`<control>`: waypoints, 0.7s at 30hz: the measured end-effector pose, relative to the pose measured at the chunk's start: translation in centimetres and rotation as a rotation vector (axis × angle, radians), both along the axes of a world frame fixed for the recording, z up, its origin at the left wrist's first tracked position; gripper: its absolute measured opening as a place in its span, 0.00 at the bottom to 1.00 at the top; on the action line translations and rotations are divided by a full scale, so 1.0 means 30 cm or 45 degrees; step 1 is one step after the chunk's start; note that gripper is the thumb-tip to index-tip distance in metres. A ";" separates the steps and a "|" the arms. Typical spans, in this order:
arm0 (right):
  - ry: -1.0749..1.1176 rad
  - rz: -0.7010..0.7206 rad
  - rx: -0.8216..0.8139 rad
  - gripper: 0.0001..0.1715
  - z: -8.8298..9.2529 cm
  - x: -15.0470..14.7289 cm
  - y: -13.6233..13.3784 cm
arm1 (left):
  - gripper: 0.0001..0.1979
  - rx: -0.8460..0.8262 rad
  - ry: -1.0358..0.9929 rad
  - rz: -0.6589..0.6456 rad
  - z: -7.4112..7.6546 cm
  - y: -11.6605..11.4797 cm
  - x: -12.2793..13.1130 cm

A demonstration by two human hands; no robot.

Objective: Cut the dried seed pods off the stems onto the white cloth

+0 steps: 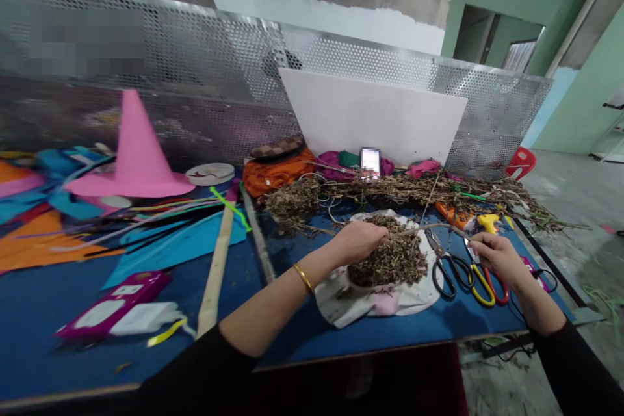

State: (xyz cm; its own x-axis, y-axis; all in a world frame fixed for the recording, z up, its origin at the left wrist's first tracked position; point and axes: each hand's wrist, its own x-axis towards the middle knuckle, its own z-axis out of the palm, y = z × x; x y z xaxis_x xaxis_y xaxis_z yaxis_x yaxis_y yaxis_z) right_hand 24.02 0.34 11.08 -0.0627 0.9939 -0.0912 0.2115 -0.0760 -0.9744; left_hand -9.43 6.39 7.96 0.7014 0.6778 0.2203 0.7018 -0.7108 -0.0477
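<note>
A thin dried plant stem (429, 228) stretches between my two hands, above a heap of crumbled dry leaves (390, 266). My left hand (361, 242) is closed on its left end, right over the heap. Farther right, my right hand (492, 259) pinches the other end between thumb and fingers. The heap rests on a crumpled white cloth (336, 309). Black-handled scissors (451, 273) lie just right of the cloth. Scissors with red and yellow handles (485, 286) lie beneath my right hand.
Bundles of dried stalks (468, 192) line the table's back, by a lit phone (370, 162) and a white board (375, 114). A yellow glue gun (488, 223) lies right. Left are a pink cone hat (136, 149), a wooden stick (217, 266) and a purple power strip (117, 302).
</note>
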 end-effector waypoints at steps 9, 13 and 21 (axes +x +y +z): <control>0.004 -0.044 0.054 0.25 0.005 -0.020 0.004 | 0.13 -0.154 -0.015 0.180 0.049 -0.012 0.004; 0.013 -0.032 0.066 0.25 0.007 -0.025 0.006 | 0.11 -0.297 -0.080 0.156 0.062 -0.011 0.001; -0.192 -0.107 0.309 0.18 -0.034 -0.119 -0.096 | 0.13 -0.182 -0.311 0.362 0.003 0.026 0.003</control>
State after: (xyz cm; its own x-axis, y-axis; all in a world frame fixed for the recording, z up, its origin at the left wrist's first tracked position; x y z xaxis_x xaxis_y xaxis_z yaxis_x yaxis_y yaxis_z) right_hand 20.45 -2.54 10.07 0.0168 0.9889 0.1477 0.3578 0.1320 -0.9244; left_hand -9.36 7.17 8.05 0.4199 0.8734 0.2468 0.8501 -0.4737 0.2300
